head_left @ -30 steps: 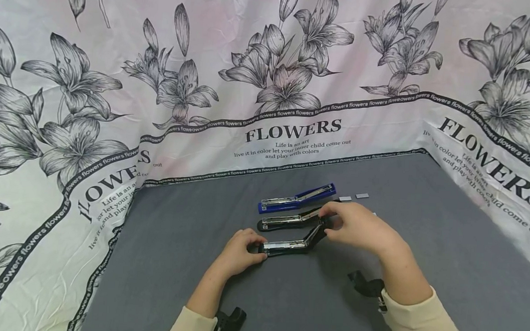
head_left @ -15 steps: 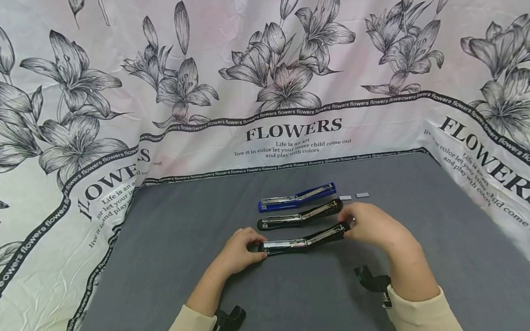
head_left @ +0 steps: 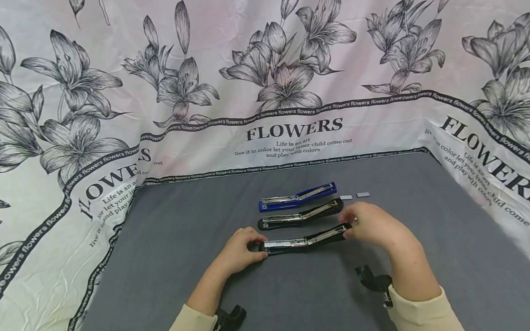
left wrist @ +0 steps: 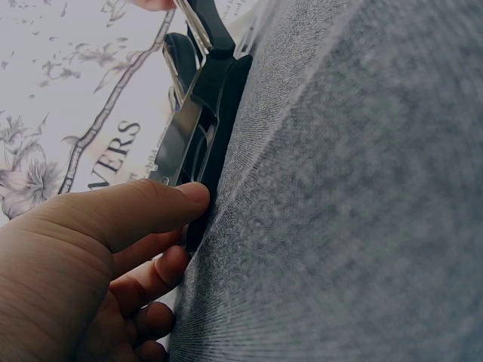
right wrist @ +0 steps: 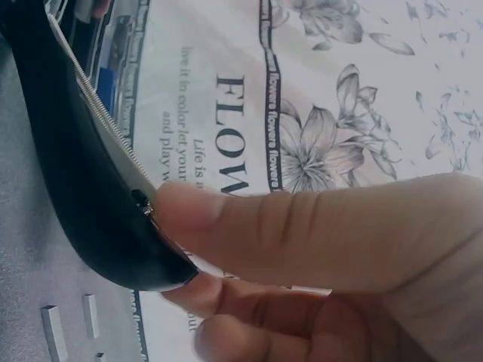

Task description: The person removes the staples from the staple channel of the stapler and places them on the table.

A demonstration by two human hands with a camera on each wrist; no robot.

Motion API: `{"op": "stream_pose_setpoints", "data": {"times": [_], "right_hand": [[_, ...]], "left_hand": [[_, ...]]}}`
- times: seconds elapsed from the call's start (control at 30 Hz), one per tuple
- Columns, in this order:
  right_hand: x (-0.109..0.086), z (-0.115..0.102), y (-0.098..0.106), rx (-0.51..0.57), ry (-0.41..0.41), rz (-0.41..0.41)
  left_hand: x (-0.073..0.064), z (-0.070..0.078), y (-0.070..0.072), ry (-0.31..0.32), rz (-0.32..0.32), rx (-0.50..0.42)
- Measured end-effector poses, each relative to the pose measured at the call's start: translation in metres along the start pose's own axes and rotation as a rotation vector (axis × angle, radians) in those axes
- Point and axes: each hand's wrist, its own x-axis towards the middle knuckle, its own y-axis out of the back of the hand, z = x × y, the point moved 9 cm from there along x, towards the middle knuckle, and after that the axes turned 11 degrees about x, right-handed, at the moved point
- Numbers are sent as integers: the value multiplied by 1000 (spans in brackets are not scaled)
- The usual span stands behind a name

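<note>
The nearest black stapler [head_left: 285, 244] lies on the grey cloth, swung wide apart with its metal insides facing up. My left hand [head_left: 241, 252] pinches the left end of its base, thumb in front, as the left wrist view shows around the black base [left wrist: 215, 143]. At the other end, my right hand [head_left: 374, 228] pinches the tip of the stapler's cover [right wrist: 83, 173] between thumb and fingers. Just behind lies a second black stapler [head_left: 284, 219], spread out the same way. Farthest back is a blue stapler [head_left: 285, 203], also spread open.
Two small pale strips, likely staples, lie right of the blue stapler: one strip [head_left: 346, 197] nearer, another strip [head_left: 363, 194] farther right. The right wrist view shows several such strips [right wrist: 54, 333]. A flower-printed curtain [head_left: 193, 152] encloses the grey cloth-covered surface [head_left: 294, 302].
My right hand has moved right and swung the nearest stapler's cover outward and down, so it lies flatter. My left hand has stayed at the base's end.
</note>
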Motion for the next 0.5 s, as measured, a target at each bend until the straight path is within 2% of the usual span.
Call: {"op": "stream_pose_setpoints", "data": {"times": [0.23,0.5], "right_hand": [[5,-13,2,72,88,77],[23,-20,-23,166,165,63]], "left_hand": [[0,0,1,-4,2,-6],[0,0,1,-7,1,-2]]}}
